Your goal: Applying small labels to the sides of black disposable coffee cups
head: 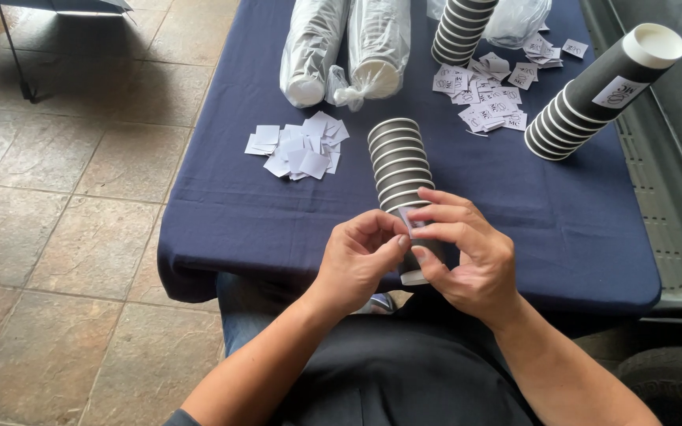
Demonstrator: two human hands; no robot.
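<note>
A stack of dark paper cups (399, 163) lies on its side on the navy tablecloth (246, 213), pointing toward me. My right hand (467, 256) grips the near end cup of that stack. My left hand (361, 256) pinches a small white sticker (409, 222) against the same cup, thumb and fingertips touching it. Both hands meet at the table's near edge, above my lap.
A pile of blank white paper squares (297, 146) lies left of the stack, printed stickers (489, 95) lie at the back right. Two plastic-wrapped cup sleeves (345, 47) rest at the back. Other cup stacks (593, 91) (459, 30) lie right and rear. Tiled floor is on the left.
</note>
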